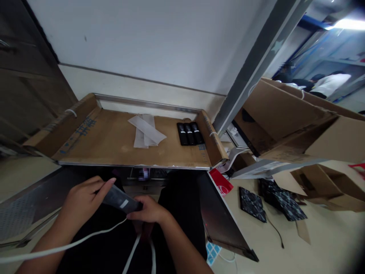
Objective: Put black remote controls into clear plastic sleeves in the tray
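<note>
Above my lap, my left hand (82, 199) grips one end of a slim black device (121, 199) with a small white label. A cloudy, translucent sleeve seems to cover it. The fingers of my right hand (148, 209) are closed around its other end. Beyond my hands, a shallow cardboard-lined tray (111, 146) holds a few flat, translucent sleeves (146, 131), crossed over one another. Three similar black devices (189, 134) with white labels lie side by side at the tray's right end. The device's exact kind cannot be made out.
White cords (85, 236) hang across my lap. Right of the tray stands a large open carton (293, 118). Dark patterned packages (252, 203) and another carton (330, 186) are on the floor. A red bag (221, 182) sits below the tray's right corner. People are in the far background.
</note>
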Available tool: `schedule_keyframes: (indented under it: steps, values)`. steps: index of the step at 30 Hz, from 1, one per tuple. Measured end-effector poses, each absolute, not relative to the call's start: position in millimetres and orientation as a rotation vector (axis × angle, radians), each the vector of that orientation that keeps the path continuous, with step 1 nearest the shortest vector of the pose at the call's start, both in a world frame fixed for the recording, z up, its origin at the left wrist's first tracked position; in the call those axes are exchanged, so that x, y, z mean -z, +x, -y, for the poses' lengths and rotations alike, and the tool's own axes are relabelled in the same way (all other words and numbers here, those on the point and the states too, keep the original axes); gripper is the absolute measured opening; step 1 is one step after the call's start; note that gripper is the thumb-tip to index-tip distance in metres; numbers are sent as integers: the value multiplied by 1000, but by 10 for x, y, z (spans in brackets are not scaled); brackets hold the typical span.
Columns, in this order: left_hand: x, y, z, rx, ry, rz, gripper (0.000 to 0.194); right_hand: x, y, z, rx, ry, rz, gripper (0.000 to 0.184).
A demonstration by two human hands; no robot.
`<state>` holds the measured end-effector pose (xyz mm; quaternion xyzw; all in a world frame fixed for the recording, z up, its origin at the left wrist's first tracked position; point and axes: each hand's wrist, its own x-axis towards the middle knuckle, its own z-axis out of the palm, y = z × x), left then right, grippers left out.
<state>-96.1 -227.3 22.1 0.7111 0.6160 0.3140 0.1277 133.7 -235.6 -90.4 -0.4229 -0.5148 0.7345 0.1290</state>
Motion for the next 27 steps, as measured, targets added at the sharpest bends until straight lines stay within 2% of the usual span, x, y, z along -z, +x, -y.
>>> schedule_keyframes:
  steps: [7, 15, 17, 21, 27]
  values:
    - [-227, -973, 2196, -907, 2069, -1752, 41, 890, 1337, 2336, -1969, -1182, 1643, 53]
    - [-398, -974, 2191, -879, 2210, -1837, 44, 780, 1367, 2357, -2268, -1243, 1569, 67]
    - [-457, -961, 2180, -814, 2183, -1876, 43, 780, 1367, 2359, -2267, -1248, 1550, 66]
    - [-493, -943, 2134, -660, 2080, -1964, 44, 791, 1358, 2359, -2157, -1127, 1533, 49]
    - [-513, -967, 2110, -678, 2123, -1956, 49, 711, 1365, 2370, -2216, -1239, 1486, 56]
